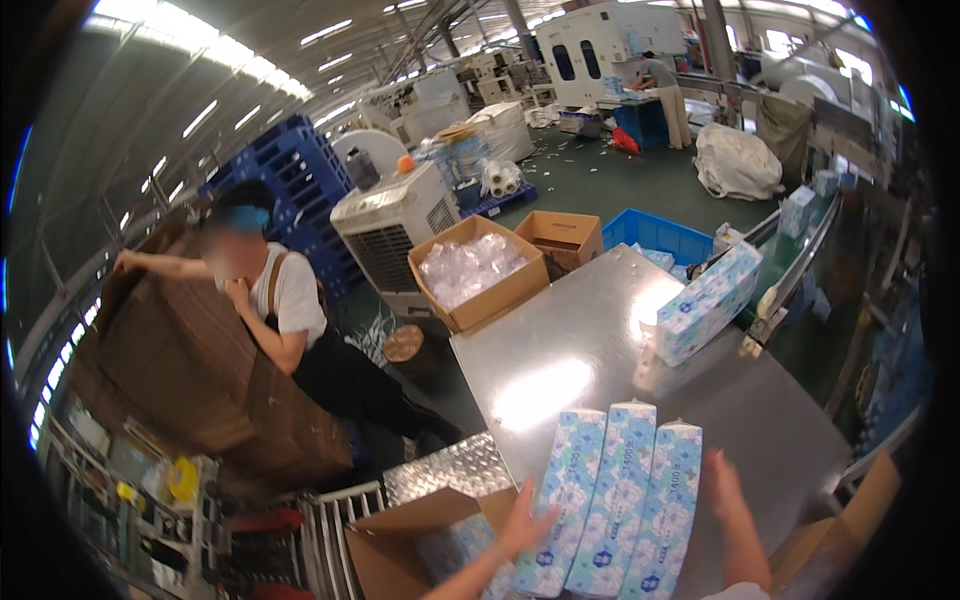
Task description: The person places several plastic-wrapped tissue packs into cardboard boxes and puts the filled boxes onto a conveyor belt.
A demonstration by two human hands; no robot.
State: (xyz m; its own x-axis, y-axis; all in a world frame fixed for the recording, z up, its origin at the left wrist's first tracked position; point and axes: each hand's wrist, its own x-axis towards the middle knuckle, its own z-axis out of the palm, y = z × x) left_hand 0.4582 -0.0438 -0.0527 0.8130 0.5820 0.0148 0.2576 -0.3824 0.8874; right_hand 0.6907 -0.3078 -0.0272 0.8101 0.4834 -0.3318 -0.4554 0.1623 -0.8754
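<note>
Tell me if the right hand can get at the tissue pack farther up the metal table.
Probably yes: the right hand is free beside the three packs, and bare table lies between it and that pack.

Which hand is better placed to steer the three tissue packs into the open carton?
Probably the left hand: it presses the tissue packs on the side nearest the carton. The right hand sits on their far side.

Bare steel table (590,340) open between three upright tissue packs (615,500) near edge and lone tissue pack (705,300) at far right, open cardboard box (420,545) blocking lower left, box of clear bags (475,270) off far corner, conveyor (800,260) along right
</note>
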